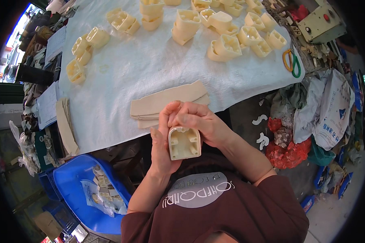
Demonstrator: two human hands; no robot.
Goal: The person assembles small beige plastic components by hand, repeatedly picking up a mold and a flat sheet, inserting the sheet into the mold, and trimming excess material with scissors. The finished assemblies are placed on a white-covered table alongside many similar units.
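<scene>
In front of my chest is a hollow cream plastic shoe heel [185, 144], its open side with inner posts facing up. My left hand [163, 142] holds it along its left side, fingers reaching round the far end. My right hand [194, 120] is closed at the heel's rounded far end, fingers curled and pressed against it. The heel's outer wall and the right fingertips are mostly hidden. Just beyond my hands, a stack of beige strips [166, 99] lies at the near edge of the table.
A white-covered table [109, 89] bears several cream heels [186, 24], some stacked. Scissors [292, 62] with orange and green handles lie at its right edge. More beige strips [65, 125] hang at the left corner. A blue bin [75, 174] stands lower left; bags [332, 109] lie right.
</scene>
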